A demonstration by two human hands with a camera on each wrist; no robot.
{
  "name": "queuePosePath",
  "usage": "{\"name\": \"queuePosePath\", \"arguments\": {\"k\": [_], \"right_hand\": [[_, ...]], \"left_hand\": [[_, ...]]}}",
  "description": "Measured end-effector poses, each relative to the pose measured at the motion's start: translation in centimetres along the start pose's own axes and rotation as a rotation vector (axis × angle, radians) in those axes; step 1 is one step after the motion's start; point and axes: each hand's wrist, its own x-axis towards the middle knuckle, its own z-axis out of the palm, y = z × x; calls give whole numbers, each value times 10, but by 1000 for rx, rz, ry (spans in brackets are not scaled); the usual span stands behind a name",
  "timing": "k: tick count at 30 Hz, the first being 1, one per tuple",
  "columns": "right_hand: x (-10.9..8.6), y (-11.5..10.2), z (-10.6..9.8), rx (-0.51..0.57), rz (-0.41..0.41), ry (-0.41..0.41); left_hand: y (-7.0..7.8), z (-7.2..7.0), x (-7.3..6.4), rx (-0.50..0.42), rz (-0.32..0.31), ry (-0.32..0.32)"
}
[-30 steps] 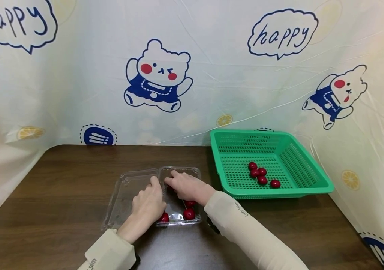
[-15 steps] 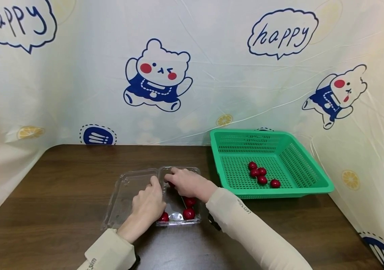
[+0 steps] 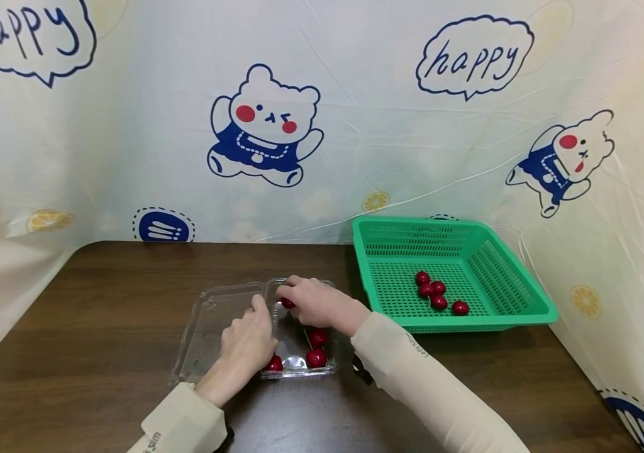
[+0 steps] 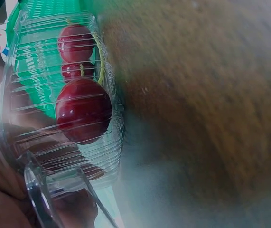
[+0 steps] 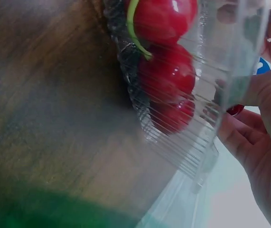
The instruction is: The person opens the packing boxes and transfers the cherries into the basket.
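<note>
A clear plastic clamshell box [image 3: 299,374] lies open on the table, its lid [image 3: 209,327] spread to the left. My left hand [image 3: 247,340] grips the box at the edge between lid and tray; in the left wrist view its fingers [image 4: 2,175] wrap the rim. Over the far end of the tray, my right hand [image 3: 317,303] pinches a red cherry [image 3: 287,302], which also shows between thumb and fingers in the right wrist view as a dark red cherry [image 5: 236,109]. Inside the tray sit a front-right cherry [image 3: 316,358], one behind it [image 3: 317,336], and one at front left [image 3: 274,363].
A green plastic basket [image 3: 509,321] stands right of the box, with several cherries [image 3: 438,287] on its floor. The brown wooden table [image 3: 101,327] ends at a printed cloth [image 3: 356,126] hung behind and at both sides.
My right hand has risen slightly toward the far edge of the tray, and the cherry in its fingers has come into sight. The left hand has stayed in place on the box.
</note>
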Motion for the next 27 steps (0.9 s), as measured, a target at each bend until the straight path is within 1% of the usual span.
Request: {"name": "queuePosePath", "arguments": {"k": [5,9,19,23,27], "right_hand": [[-4,2,-9,7,14,-7],[-7,7,-17,26,25,10],[-23,33,-37,87,34,127],[-32,45,-47,80,46,171],[-39,56,-53,79,79,194]], "left_hand": [[1,0,0,5,4,3],[1,0,0,5,5,5],[0,0,1,0,-1,10],[0,1,1,1,-4,13],[1,1,1,9,0,15]]}}
